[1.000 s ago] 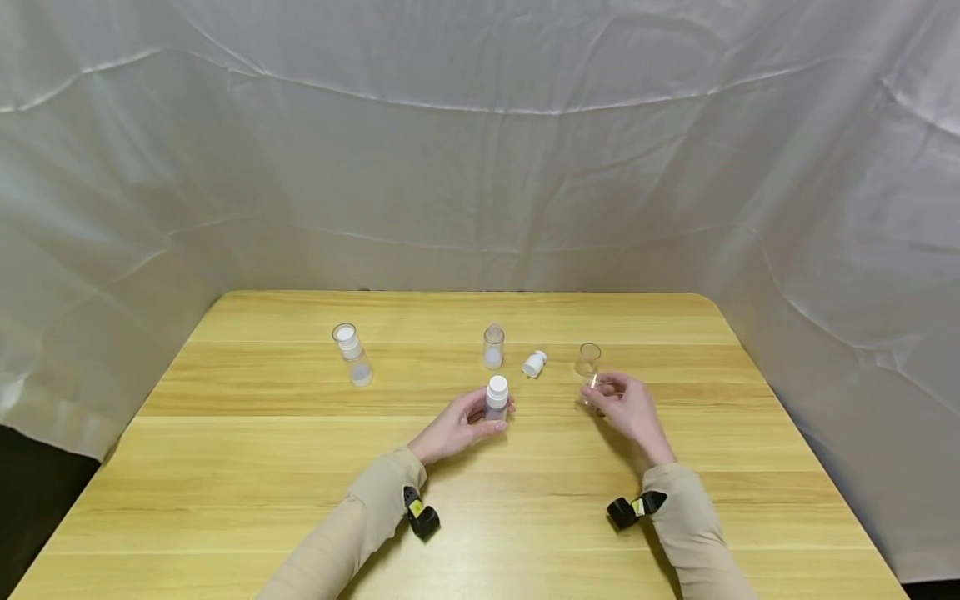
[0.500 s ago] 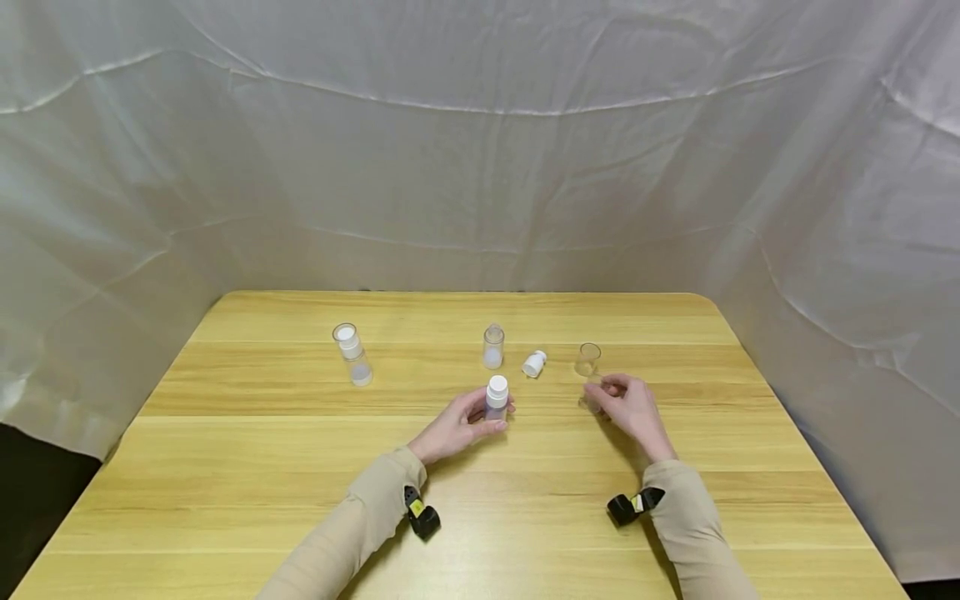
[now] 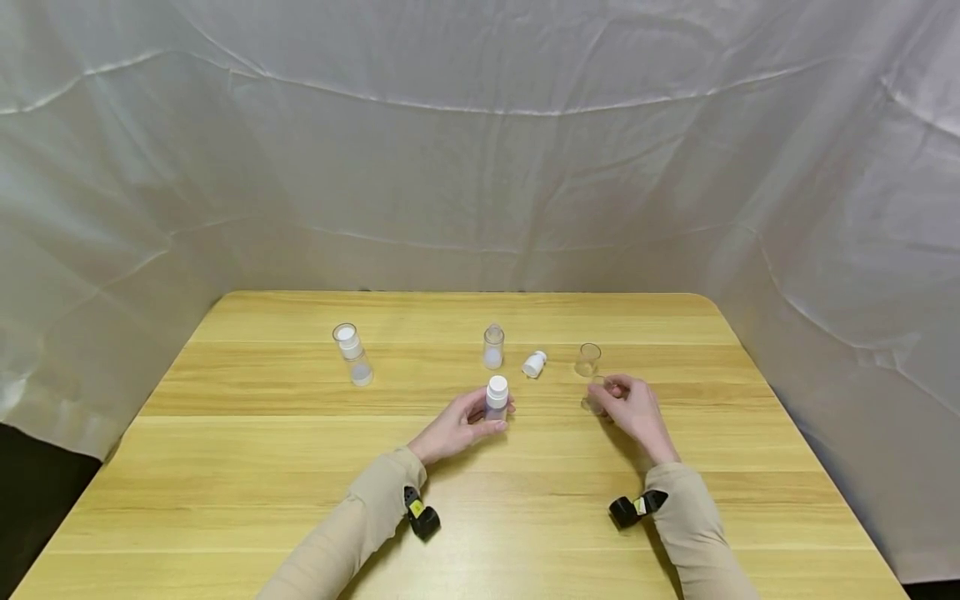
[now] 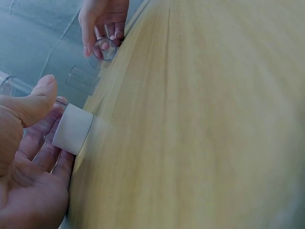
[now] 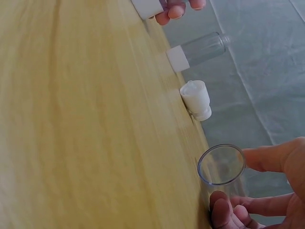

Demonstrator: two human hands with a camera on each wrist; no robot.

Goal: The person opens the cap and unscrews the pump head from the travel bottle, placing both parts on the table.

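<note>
My left hand (image 3: 457, 427) grips a small clear bottle (image 4: 19, 86) with a white base (image 4: 73, 130) and a white pump top (image 3: 497, 387), upright on the table. Between the thumb and fingers of my right hand (image 3: 632, 410) is a clear cylindrical cap (image 5: 238, 183), its round rim facing the right wrist camera. Just behind that hand stands a second clear cap (image 3: 588, 359). A white pump head (image 3: 535, 364) lies on its side between the hands, farther back. To its left, an uncapped clear bottle (image 3: 492, 348) with a white base stands upright.
At the back left stands a whole bottle (image 3: 352, 356) with a white top under a clear cap. The wooden table (image 3: 525, 517) ends at a grey cloth backdrop (image 3: 465, 192), which also hangs along both sides.
My right hand has shifted very slightly right, and the clear cap in its fingers has turned a little. The left hand and its bottle have stayed in place.
</note>
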